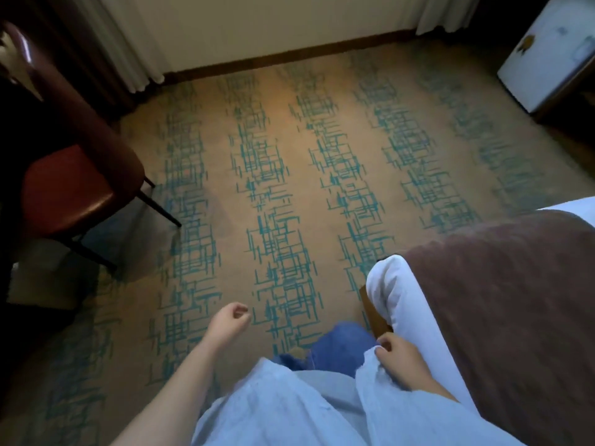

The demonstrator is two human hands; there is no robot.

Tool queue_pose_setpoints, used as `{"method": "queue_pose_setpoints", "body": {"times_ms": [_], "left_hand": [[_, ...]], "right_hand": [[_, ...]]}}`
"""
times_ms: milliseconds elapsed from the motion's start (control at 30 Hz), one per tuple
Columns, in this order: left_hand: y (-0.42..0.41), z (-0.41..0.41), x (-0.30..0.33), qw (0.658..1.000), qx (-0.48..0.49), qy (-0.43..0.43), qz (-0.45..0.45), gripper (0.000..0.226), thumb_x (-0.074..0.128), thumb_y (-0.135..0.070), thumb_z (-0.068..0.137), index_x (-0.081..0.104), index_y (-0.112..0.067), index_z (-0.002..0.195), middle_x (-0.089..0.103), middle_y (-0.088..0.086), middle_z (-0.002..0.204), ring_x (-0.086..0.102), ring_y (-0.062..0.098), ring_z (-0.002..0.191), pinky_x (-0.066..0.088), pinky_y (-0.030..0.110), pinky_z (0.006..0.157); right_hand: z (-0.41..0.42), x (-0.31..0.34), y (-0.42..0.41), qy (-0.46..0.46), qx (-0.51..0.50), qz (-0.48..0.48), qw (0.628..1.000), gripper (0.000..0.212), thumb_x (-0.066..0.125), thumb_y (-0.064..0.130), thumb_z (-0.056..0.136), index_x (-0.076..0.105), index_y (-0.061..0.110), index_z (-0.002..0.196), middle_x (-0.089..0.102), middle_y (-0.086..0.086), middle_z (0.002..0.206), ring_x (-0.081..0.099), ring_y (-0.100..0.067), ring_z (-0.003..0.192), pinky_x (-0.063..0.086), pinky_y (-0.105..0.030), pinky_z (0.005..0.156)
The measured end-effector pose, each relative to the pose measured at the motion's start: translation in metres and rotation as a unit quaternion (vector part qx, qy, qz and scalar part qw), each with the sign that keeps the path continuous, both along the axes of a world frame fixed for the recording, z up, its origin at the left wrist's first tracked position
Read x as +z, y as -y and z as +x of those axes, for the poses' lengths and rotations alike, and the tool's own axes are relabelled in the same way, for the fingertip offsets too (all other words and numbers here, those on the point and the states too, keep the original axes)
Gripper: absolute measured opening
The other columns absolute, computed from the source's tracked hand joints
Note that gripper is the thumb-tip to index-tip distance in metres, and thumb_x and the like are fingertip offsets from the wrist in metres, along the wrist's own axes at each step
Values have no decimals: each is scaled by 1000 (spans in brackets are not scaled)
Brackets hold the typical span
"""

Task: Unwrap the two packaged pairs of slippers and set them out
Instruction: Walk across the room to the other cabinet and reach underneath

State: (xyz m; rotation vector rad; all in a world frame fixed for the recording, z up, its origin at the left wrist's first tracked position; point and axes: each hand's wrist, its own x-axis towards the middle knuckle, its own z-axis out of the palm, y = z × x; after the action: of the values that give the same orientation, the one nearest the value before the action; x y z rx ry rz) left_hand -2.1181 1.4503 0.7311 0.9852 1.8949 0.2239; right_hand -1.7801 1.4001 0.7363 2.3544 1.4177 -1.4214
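Note:
No slippers or packages show in the head view. My left hand (230, 320) hangs over the patterned carpet (289, 175) with its fingers loosely curled and nothing in it. My right hand (399, 357) hangs low beside the bed, its fingers also loosely curled and holding nothing, next to the hem of my light blue shirt (289, 410). Below the hands I see my blue trouser leg (341, 346).
A red chair (70, 185) with dark legs stands at the left. The bed (402, 300), white sheet under a brown throw (515, 300), fills the lower right. A small white fridge (547, 53) sits in the far right corner. Curtains (128, 43) and a wall with a baseboard lie ahead.

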Motion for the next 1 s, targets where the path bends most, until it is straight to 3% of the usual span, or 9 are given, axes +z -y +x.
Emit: {"method": "queue_pose_setpoints", "body": {"times_ms": [233,333,400,500,600,667,733,867,1000], "left_hand": [[-202,41,16,997,-64,-9,42,20,57,-15,83,61,-13,103,66,10,96,64,27,92,47,33,87],[-265,65,7,996,-82,-15,21,21,57,-14,84,61,-11,104,65,10,93,64,26,87,48,32,84],[-297,80,4,995,-95,-19,-11,19,56,-10,84,61,-8,102,64,10,89,63,24,78,49,30,79],[-349,101,4,993,-107,-30,-26,15,56,-6,84,59,-8,98,63,10,86,59,22,73,44,24,72],[-409,123,-1,995,-91,-19,-35,10,56,-3,82,57,-10,90,63,12,82,58,23,73,44,28,65],[-445,135,-8,994,-95,-25,-42,10,60,-13,76,59,-15,86,65,10,81,61,24,76,47,31,71],[-483,148,-17,988,-134,-29,-71,16,59,-24,71,59,-19,85,66,8,81,61,22,79,46,32,75],[-590,194,-26,968,-227,-18,-103,13,56,-31,68,59,-21,76,63,2,77,57,17,78,40,28,68],[-721,251,-30,955,-283,-19,-82,16,58,-20,80,58,-14,95,64,8,89,60,23,84,43,28,72]], "right_hand": [[26,-29,-144,-7,-81,-29,996,19,49,18,86,64,8,95,67,-10,97,57,-24,89,35,-25,71],[49,-36,-233,-19,-111,-21,993,18,52,12,83,66,3,92,69,-15,96,60,-27,88,41,-26,71],[66,-38,-291,-40,-127,-11,991,8,56,9,81,64,11,80,69,-15,94,63,-29,91,48,-32,80],[100,-41,-376,-35,-127,17,991,23,59,12,78,51,29,65,70,-13,95,63,-31,97,47,-34,84],[134,-33,-452,-18,-141,26,989,13,59,18,80,51,26,72,69,-12,101,62,-30,99,48,-35,86],[153,-28,-494,-13,-169,33,985,13,59,20,80,52,26,71,70,-12,101,62,-31,98,49,-35,87],[172,-33,-529,-18,-195,36,980,20,59,21,80,49,28,64,69,-12,96,63,-32,95,51,-37,86],[209,-57,-585,-37,-266,17,963,22,59,19,79,48,29,63,63,-5,84,65,-36,90,54,-44,83],[233,-54,-629,-35,-337,-10,941,22,58,14,81,48,26,65,59,-3,81,62,-31,94,50,-39,86]]}}
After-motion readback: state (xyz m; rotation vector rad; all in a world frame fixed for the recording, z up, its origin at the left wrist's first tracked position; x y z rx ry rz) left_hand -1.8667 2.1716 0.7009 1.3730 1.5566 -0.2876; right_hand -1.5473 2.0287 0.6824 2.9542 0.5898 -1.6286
